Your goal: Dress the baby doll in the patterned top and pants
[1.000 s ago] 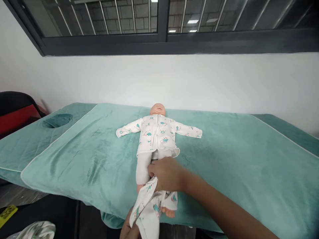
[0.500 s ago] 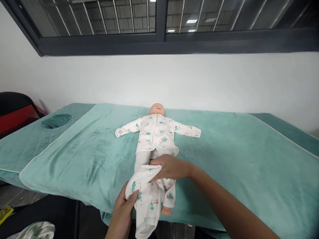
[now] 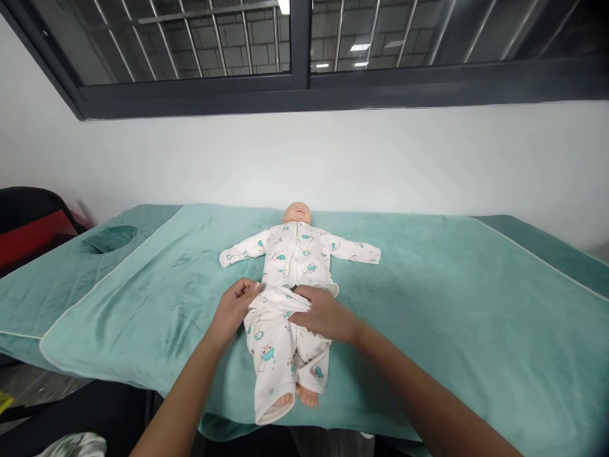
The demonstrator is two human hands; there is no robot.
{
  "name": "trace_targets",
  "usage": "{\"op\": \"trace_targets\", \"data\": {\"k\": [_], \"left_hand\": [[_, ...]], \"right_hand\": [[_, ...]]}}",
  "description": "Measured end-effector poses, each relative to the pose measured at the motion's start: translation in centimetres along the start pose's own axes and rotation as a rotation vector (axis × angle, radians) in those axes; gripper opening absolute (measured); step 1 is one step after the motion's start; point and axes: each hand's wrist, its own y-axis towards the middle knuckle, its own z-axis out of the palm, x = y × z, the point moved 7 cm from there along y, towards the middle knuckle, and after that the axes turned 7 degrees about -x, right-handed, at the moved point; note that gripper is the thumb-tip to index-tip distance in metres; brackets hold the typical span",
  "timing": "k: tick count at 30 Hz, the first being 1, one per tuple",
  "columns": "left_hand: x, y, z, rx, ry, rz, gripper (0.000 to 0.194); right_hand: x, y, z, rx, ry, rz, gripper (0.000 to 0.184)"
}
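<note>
A baby doll (image 3: 297, 212) lies on its back on a green sheet, arms spread, in a white printed jacket (image 3: 295, 254). Matching printed pants (image 3: 273, 355) cover both its legs up to about the hips, and its toes show at the leg openings. My left hand (image 3: 236, 308) pinches the pants' waistband at the doll's hip on the left side. With fingers closed, my right hand (image 3: 326, 311) grips the waistband near the middle, its fingertips partly hidden by cloth.
The green sheet (image 3: 428, 304) covers a padded bed with a face hole (image 3: 108, 239) at the left. Behind it are a white wall and a dark-framed window (image 3: 299, 89). A red and black chair (image 3: 33, 228) stands at the far left.
My left hand has moved up from the lower pant leg to the waistband. The pants have been drawn up over the doll's leg on the left, and that foot now shows at the opening.
</note>
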Motion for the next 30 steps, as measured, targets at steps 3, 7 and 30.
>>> {"op": "trace_targets", "data": {"k": [3, 7, 30], "left_hand": [[-1.2, 1.0, 1.2, -0.036, 0.062, 0.053, 0.035], [-4.1, 0.5, 2.5, 0.056, 0.297, 0.380, 0.017], [0.9, 1.9, -8.1, -0.698, -0.125, -0.064, 0.026]], "right_hand": [[0.2, -0.5, -1.5, -0.212, -0.055, -0.013, 0.012], [1.7, -1.9, -3.3, -0.295, -0.135, -0.178, 0.020], [-12.8, -6.8, -15.2, -1.120, -0.026, 0.389, 0.037]]}}
